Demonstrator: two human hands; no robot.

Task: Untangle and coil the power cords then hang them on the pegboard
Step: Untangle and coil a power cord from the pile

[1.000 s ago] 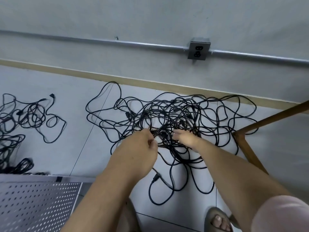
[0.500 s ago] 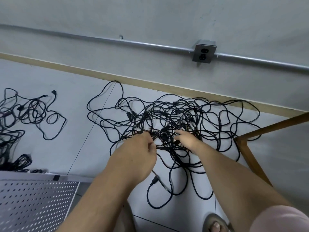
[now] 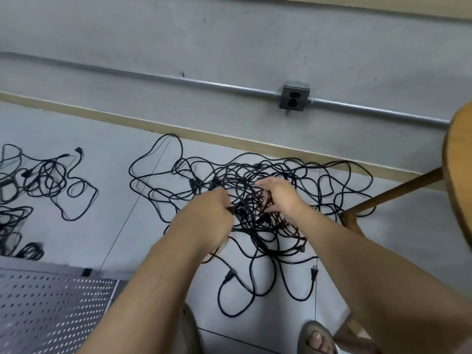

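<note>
Head view: cords (image 3: pixel 240 175), one black tangle on the floor below the wall, widest left to right. Left hand (image 3: pixel 208 221), fingers curled, pinching strands at the knot's near-left edge. Right hand (image 3: pixel 282 198), nearer the centre, fingers loosely spread over it; grip cannot be told. Pegboard (image 3: pixel 51 315) lies near-left, well apart.

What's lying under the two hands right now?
The tangle of black cords on the floor. The left hand and right hand hide the strands directly beneath them.
</note>
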